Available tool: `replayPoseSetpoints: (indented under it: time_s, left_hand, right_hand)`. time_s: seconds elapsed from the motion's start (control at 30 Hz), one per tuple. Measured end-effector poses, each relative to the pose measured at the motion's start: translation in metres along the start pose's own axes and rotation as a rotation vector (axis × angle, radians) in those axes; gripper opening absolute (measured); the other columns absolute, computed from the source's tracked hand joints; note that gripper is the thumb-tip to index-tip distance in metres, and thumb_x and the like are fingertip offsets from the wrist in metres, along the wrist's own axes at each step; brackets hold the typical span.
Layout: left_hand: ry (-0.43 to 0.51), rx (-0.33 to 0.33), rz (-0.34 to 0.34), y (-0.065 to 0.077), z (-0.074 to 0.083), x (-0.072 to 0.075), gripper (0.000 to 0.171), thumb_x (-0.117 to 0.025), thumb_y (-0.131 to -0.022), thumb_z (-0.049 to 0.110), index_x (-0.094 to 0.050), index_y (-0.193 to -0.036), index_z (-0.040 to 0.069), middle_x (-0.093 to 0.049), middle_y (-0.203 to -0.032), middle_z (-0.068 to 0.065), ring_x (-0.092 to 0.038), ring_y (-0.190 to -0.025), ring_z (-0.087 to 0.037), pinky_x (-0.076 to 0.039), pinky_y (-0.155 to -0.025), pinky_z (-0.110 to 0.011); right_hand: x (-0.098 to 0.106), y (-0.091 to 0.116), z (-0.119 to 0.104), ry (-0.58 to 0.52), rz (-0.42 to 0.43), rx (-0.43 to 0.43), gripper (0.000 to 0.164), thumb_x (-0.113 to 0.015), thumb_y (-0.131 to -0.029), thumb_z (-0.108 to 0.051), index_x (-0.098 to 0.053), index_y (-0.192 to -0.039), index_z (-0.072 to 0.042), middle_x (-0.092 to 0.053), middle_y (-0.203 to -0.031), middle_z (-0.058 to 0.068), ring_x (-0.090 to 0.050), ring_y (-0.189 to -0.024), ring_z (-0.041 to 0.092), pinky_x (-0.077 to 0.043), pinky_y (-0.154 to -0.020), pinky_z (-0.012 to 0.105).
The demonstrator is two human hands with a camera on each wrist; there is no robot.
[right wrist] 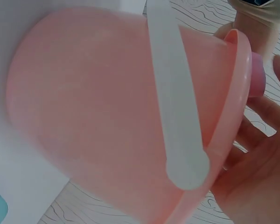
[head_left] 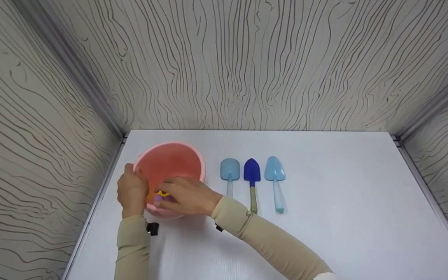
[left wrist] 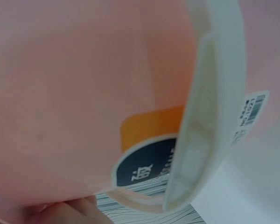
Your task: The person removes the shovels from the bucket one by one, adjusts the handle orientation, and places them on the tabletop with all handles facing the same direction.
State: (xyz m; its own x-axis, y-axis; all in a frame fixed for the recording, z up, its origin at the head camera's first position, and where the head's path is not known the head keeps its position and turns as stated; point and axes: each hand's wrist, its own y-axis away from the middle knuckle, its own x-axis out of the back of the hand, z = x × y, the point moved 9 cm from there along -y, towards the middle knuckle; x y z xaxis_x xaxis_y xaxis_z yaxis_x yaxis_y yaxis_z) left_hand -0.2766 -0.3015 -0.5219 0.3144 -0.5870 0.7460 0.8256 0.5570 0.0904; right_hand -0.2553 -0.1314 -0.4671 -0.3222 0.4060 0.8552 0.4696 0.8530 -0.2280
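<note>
White surface [head_left: 336, 233] before grain-patterned walls [head_left: 247, 66]: on its left part is a pink bucket [head_left: 173, 159], its rim gripped by the left hand [head_left: 132, 192]. At the bucket's mouth, the right hand [head_left: 188, 195] holds a purple-and-yellow object [head_left: 158, 198]. Rightward, a light-blue square shovel [head_left: 230, 169], dark-blue shovel [head_left: 252, 171] and light-blue tapered shovel [head_left: 274, 170] lie in a row.

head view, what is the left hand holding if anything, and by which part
The left hand grips the pink bucket by the left side of its rim.

Two pale-blue shovels [head_left: 230, 171] [head_left: 275, 174], dark-blue shovel [head_left: 252, 172] between — white table [head_left: 348, 202], wood-grain-patterned walls [head_left: 255, 70]
</note>
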Motion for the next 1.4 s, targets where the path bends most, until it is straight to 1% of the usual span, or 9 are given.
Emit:
replayPoseSetpoints:
  time_s: [0.13,0.3,0.4,0.53,0.77,0.9,1.07,1.2,1.4]
  left_hand:
    - [-0.008,-0.003,0.006,0.000,0.000,0.000,0.035,-0.038,-0.116,0.026,-0.050,-0.136,0.000,-0.067,-0.115,-0.028,-0.067,-0.089,-0.041,-0.055,-0.067,-0.053]
    - [-0.022,-0.013,0.002,0.001,0.001,0.000,0.035,-0.037,-0.115,0.024,-0.050,-0.136,0.000,-0.067,-0.117,-0.030,-0.068,-0.093,-0.045,-0.054,-0.067,-0.056]
    - [-0.019,-0.002,-0.009,0.000,0.000,0.001,0.035,-0.036,-0.115,0.024,-0.049,-0.138,0.001,-0.066,-0.116,-0.029,-0.067,-0.090,-0.042,-0.053,-0.066,-0.053]
    - [-0.024,0.019,-0.020,-0.002,0.001,0.001,0.035,-0.038,-0.115,0.024,-0.048,-0.141,0.002,-0.066,-0.117,-0.027,-0.064,-0.087,-0.039,-0.053,-0.065,-0.048]
    - [-0.035,0.035,-0.044,-0.003,0.000,-0.002,0.036,-0.039,-0.116,0.027,-0.048,-0.141,0.004,-0.066,-0.120,-0.027,-0.064,-0.089,-0.040,-0.053,-0.068,-0.049]
    - [-0.029,0.043,-0.047,-0.002,-0.002,-0.003,0.036,-0.039,-0.116,0.027,-0.048,-0.141,0.004,-0.066,-0.117,-0.026,-0.064,-0.085,-0.037,-0.052,-0.063,-0.045]
    - [-0.004,0.035,-0.044,-0.001,-0.004,-0.003,0.036,-0.038,-0.116,0.026,-0.048,-0.141,0.002,-0.065,-0.112,-0.024,-0.063,-0.077,-0.032,-0.050,-0.057,-0.038]
    - [0.001,0.031,-0.028,-0.001,-0.005,0.000,0.035,-0.037,-0.116,0.026,-0.049,-0.139,0.003,-0.065,-0.110,-0.023,-0.062,-0.078,-0.032,-0.048,-0.057,-0.040]
    - [-0.004,-0.004,-0.003,-0.002,-0.001,0.002,0.032,-0.038,-0.114,0.025,-0.052,-0.132,0.002,-0.067,-0.116,-0.029,-0.069,-0.095,-0.047,-0.054,-0.067,-0.059]
  right_hand:
    - [-0.004,-0.002,-0.002,0.020,-0.009,0.013,0.019,-0.066,-0.107,-0.035,-0.074,-0.119,-0.023,-0.070,-0.110,-0.011,-0.061,-0.100,0.005,-0.049,-0.096,0.013]
    - [-0.003,0.000,0.000,0.036,-0.002,0.013,0.012,-0.067,-0.105,-0.031,-0.072,-0.110,-0.021,-0.067,-0.101,-0.008,-0.059,-0.091,0.006,-0.048,-0.085,0.013]
    - [0.001,0.000,0.005,-0.005,0.006,-0.025,0.004,-0.067,-0.102,-0.023,-0.065,-0.103,-0.019,-0.061,-0.092,-0.007,-0.055,-0.084,0.006,-0.044,-0.073,0.013]
    - [0.005,0.001,0.012,-0.037,-0.012,-0.091,0.004,-0.063,-0.100,-0.016,-0.059,-0.102,-0.018,-0.056,-0.087,-0.007,-0.053,-0.080,0.007,-0.042,-0.068,0.015]
    - [0.006,-0.001,0.013,0.047,-0.075,-0.169,0.011,-0.066,-0.098,-0.014,-0.063,-0.108,-0.018,-0.059,-0.089,-0.006,-0.054,-0.078,0.009,-0.045,-0.066,0.017]
    - [0.002,-0.006,0.009,0.095,-0.114,-0.210,0.011,-0.072,-0.099,-0.015,-0.070,-0.109,-0.017,-0.063,-0.093,-0.005,-0.056,-0.081,0.011,-0.048,-0.070,0.017]
    - [-0.004,-0.017,0.003,0.261,-0.179,-0.270,0.024,-0.081,-0.096,-0.027,-0.075,-0.119,-0.020,-0.074,-0.103,-0.006,-0.064,-0.087,0.011,-0.058,-0.086,0.019]
    - [-0.008,-0.032,-0.006,0.512,-0.228,-0.278,0.026,-0.080,-0.097,-0.032,-0.076,-0.121,-0.024,-0.078,-0.110,-0.007,-0.069,-0.094,0.012,-0.063,-0.088,0.028]
    - [-0.023,-0.050,-0.010,0.869,-0.364,-0.304,0.019,-0.065,-0.106,-0.040,-0.074,-0.117,-0.028,-0.073,-0.090,-0.010,-0.067,-0.072,0.009,-0.062,-0.066,0.026]
